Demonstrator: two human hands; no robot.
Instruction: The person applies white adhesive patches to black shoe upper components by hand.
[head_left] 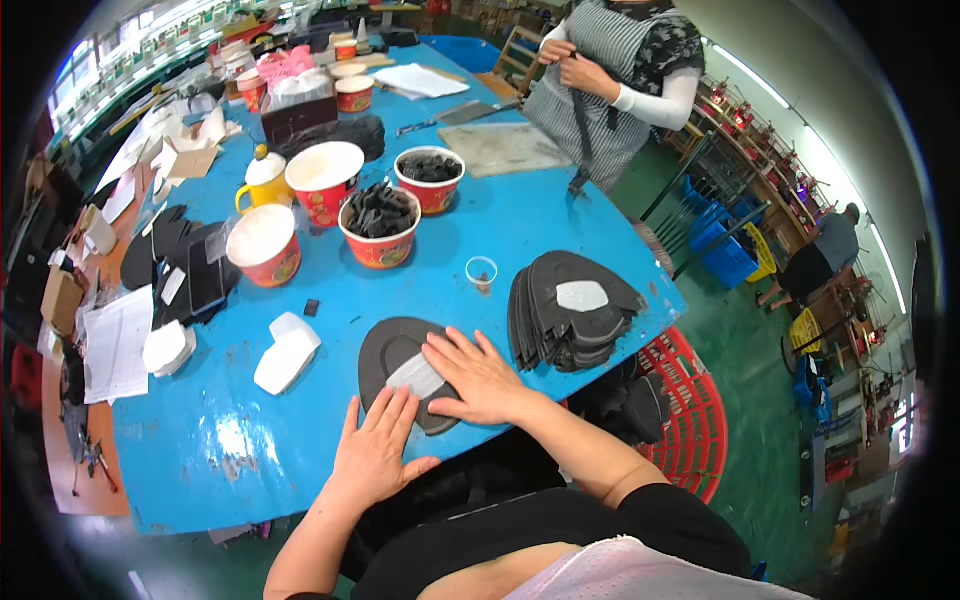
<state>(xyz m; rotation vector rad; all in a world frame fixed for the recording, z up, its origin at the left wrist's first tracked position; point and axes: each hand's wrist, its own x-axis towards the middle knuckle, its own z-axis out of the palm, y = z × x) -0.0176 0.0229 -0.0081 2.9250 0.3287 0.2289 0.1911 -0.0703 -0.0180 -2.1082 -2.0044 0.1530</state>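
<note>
A flat dark grey foam-like piece with a rounded outline lies on the blue table near its front edge. Across its middle sits a white patch. My left hand rests with fingers stretched, the fingertips at the patch's near end. From the right, my right hand lies flat over the patch's other end and the dark piece, fingers apart. To the right stands a stack of similar dark pieces, topped by another white patch. White cut pieces lie to the left.
Paper tubs, some filled with black scraps, stand farther back beside a yellow pot. A small clear cup sits nearer. A red basket is below the right edge. Across the table, a person in a striped apron holds a dark strip.
</note>
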